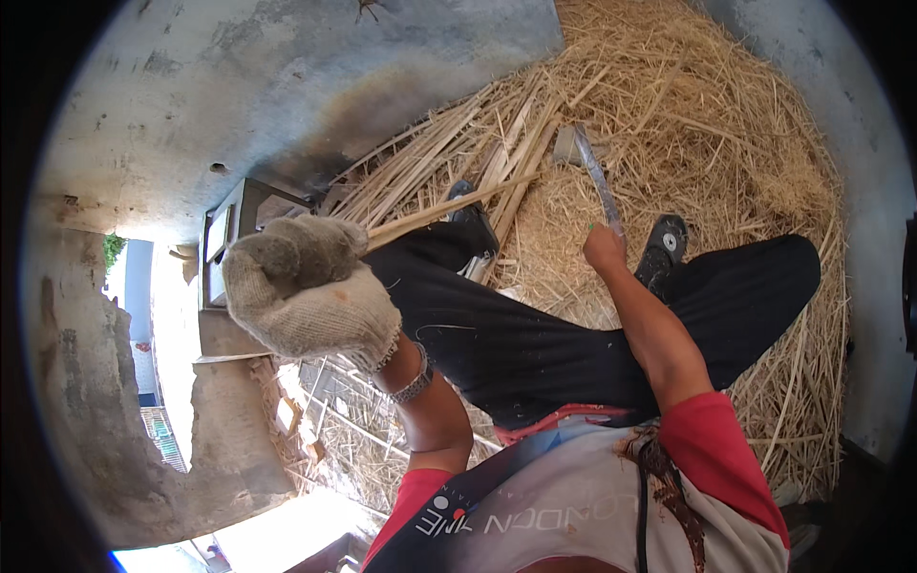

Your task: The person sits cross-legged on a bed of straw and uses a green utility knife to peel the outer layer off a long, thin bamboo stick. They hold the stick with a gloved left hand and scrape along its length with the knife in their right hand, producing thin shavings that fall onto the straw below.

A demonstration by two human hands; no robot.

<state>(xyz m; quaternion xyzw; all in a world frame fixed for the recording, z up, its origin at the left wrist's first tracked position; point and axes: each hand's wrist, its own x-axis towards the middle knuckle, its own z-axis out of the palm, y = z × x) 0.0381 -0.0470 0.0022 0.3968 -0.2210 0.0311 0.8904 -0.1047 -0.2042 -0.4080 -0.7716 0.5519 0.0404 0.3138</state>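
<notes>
My left hand [310, 286] wears a thick, soiled knit glove and is raised at the left, closed in a fist. Out of the fist a long pale strip, probably bamboo [449, 207], reaches to the right across my dark trouser leg. Lower and to the right, my bare right hand [605, 248] is wrapped round the handle end of a long-bladed knife [598, 177]. Its blade points away from me, its tip beside a small block [567, 145] in the shavings. The handle is mostly hidden by my fingers. Blade and strip are apart.
A heap of straw-coloured shavings [726, 143] covers the floor ahead and right. Long split strips [430, 143] lie against the far grey wall [315, 57]. A box-like frame [234, 224] stands left, near a broken wall opening. My dark shoes [669, 239] rest among the shavings.
</notes>
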